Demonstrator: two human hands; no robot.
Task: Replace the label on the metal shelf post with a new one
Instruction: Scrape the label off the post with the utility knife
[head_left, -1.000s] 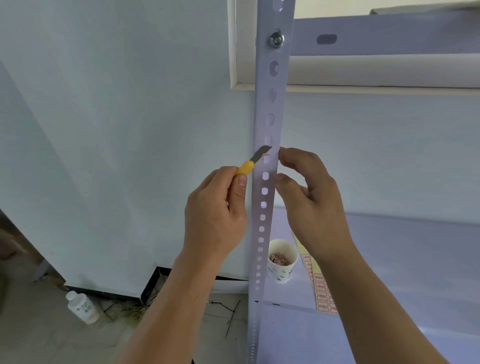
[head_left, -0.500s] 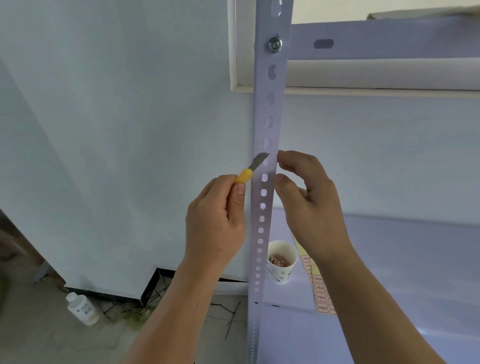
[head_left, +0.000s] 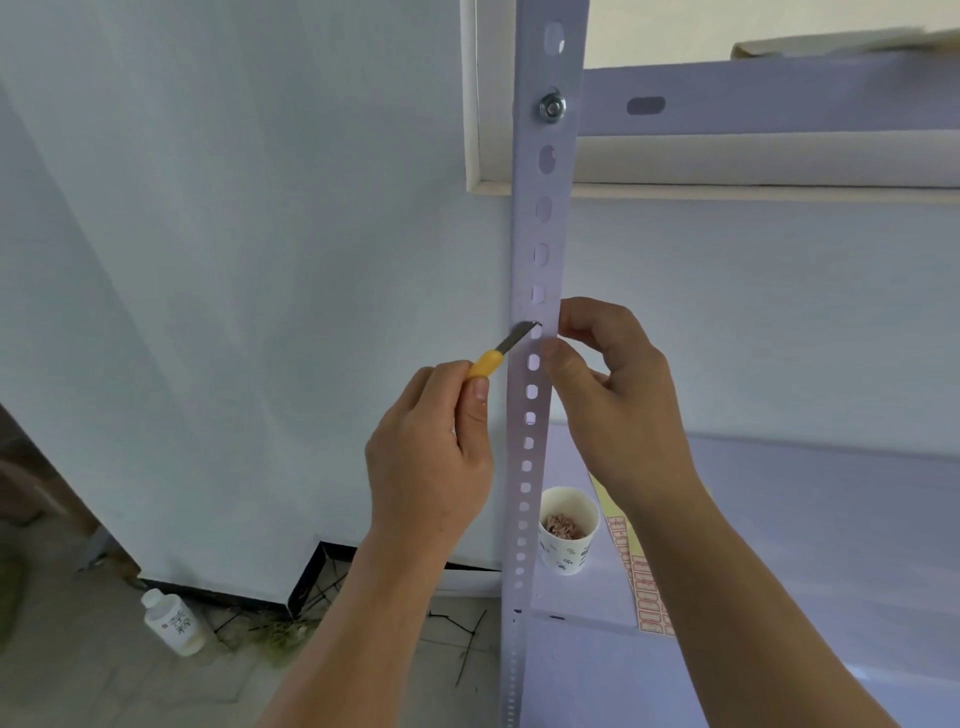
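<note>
A pale grey metal shelf post with a row of holes runs upright through the middle. My left hand grips a yellow-handled knife, whose blade tip lies on the post face beside a hole. My right hand pinches the post's right edge at the same height, thumb and forefinger close to the blade tip. The label under the blade is too small to make out. A sheet of red-printed labels lies on the shelf board below, partly behind my right forearm.
A paper cup with pinkish scraps stands on the shelf board beside the post. A white plastic bottle stands on the floor at lower left. A white wall lies behind, with a window frame and a shelf crossbar above.
The knife blade has stayed on the post face, shifting slightly along it. My right hand keeps its pinch on the post edge. The camera has tilted a little.
</note>
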